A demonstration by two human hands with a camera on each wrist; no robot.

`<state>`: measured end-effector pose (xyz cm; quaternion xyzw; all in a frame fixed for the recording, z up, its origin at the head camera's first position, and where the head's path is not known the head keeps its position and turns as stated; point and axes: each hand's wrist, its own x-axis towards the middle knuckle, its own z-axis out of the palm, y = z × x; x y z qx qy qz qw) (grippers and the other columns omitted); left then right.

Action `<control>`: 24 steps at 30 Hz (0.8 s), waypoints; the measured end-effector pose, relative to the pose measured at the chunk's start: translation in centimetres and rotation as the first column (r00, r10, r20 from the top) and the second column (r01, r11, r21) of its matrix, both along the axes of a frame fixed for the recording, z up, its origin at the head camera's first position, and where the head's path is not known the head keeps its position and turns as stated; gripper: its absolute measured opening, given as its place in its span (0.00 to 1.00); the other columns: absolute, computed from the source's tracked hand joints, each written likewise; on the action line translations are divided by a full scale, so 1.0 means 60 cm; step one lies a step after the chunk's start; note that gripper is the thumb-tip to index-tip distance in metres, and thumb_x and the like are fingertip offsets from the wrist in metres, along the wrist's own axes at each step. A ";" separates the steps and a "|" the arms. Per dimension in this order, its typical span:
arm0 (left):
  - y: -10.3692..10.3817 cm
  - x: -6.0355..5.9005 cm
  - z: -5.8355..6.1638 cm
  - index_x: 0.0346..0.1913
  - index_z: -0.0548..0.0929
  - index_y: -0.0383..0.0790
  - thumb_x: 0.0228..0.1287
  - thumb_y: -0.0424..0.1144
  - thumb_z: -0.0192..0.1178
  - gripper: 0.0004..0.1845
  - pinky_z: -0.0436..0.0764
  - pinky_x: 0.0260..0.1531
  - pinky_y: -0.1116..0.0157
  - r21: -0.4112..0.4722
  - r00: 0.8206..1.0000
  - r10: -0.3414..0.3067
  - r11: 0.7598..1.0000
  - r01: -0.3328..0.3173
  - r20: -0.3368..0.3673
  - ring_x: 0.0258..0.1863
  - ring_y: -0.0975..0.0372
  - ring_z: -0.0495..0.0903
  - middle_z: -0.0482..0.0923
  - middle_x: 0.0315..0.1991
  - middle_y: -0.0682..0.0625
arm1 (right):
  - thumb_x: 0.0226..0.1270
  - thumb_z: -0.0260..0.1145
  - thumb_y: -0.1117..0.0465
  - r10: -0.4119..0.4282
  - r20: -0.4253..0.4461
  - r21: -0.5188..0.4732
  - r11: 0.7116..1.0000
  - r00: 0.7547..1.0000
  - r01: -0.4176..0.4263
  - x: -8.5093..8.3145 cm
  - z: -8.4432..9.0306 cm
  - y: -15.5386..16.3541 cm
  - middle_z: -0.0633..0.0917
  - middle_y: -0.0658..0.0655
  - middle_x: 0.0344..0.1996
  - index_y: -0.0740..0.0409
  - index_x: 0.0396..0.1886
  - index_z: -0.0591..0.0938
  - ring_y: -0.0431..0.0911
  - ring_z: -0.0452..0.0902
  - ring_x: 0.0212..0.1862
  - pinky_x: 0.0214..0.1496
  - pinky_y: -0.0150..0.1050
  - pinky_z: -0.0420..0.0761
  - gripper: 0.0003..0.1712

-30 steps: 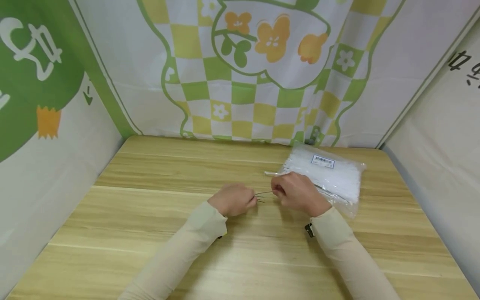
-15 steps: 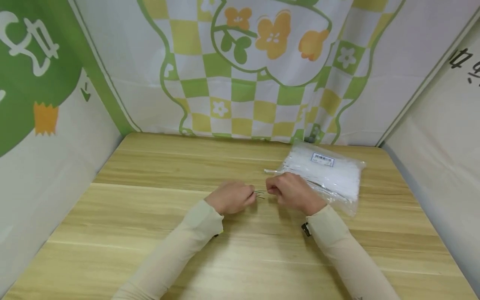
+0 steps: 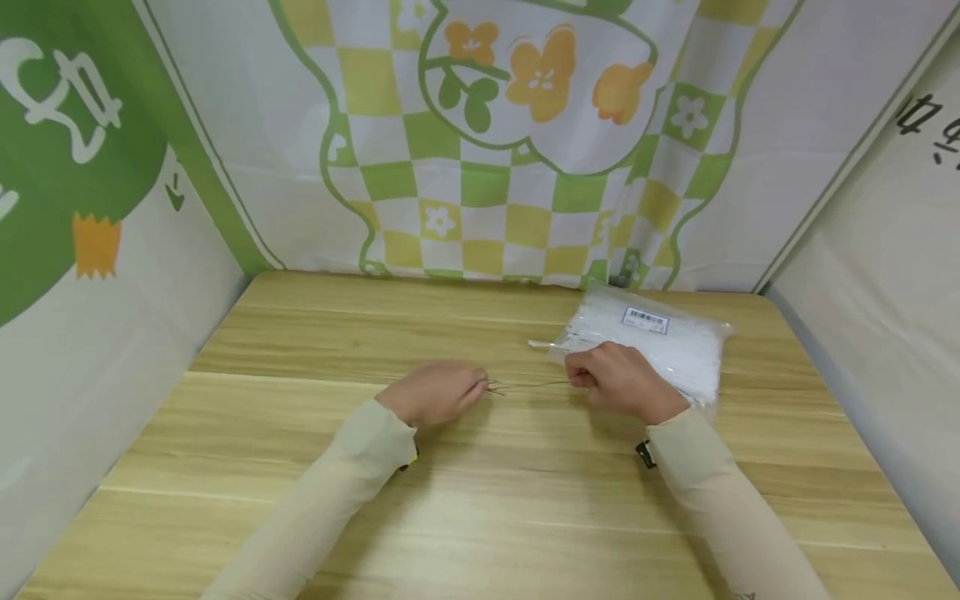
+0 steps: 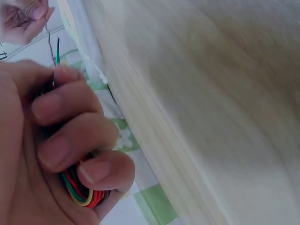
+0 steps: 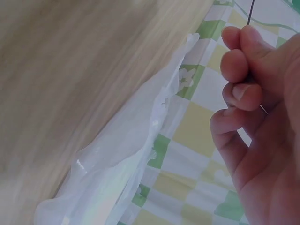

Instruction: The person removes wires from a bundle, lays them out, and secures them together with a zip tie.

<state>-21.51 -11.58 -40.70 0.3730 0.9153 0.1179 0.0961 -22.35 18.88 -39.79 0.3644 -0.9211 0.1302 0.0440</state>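
Fingers of the left hand (image 3: 438, 392) curl around a small bunch of colored wires (image 4: 79, 190), red, green and yellow, tucked in the palm. The right hand (image 3: 618, 379) pinches the far end of one thin wire (image 3: 528, 385) between thumb and fingers. That thin wire runs straight from one hand to the other, just above the worktop (image 3: 480, 517). The two hands are a little apart, near the middle of the worktop. Both arms wear pale sleeves (image 3: 337, 492).

Just behind the right hand lies a clear plastic bag (image 3: 660, 342) full of white strips, with a small barcode label (image 3: 645, 321) on top. One white strip (image 3: 543, 343) pokes out from the bag's left side. The bag sits near the far right corner of the wooden worktop. Around the worktop hang cloth walls (image 3: 487, 142) with green and yellow squares and orange flowers.
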 end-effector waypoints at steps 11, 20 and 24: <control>-0.010 -0.006 0.015 0.37 0.73 0.43 0.87 0.41 0.44 0.15 0.65 0.27 0.69 0.027 0.999 -0.020 0.999 0.019 0.036 0.20 0.67 0.60 0.67 0.23 0.58 | 0.58 0.56 0.81 0.048 -0.040 -0.023 0.999 0.998 -0.049 -0.003 0.008 0.010 0.71 0.43 0.19 0.50 0.23 0.77 0.38 0.63 0.25 0.29 0.34 0.64 0.20; -0.028 -0.008 0.017 0.45 0.78 0.40 0.88 0.44 0.43 0.16 0.76 0.35 0.66 0.050 0.997 -0.034 0.998 0.031 0.068 0.22 0.68 0.68 0.77 0.27 0.54 | 0.68 0.58 0.78 0.069 -0.032 -0.009 0.998 0.997 -0.069 0.002 0.013 0.014 0.72 0.43 0.20 0.51 0.23 0.77 0.38 0.62 0.24 0.30 0.34 0.65 0.20; -0.032 -0.009 0.020 0.56 0.81 0.38 0.89 0.45 0.41 0.19 0.85 0.50 0.57 0.058 0.994 -0.037 0.998 0.032 0.099 0.33 0.64 0.84 0.88 0.40 0.47 | 0.69 0.60 0.77 0.070 -0.048 -0.007 0.998 0.996 -0.070 0.003 0.014 0.018 0.73 0.44 0.20 0.52 0.23 0.78 0.38 0.63 0.24 0.30 0.35 0.66 0.19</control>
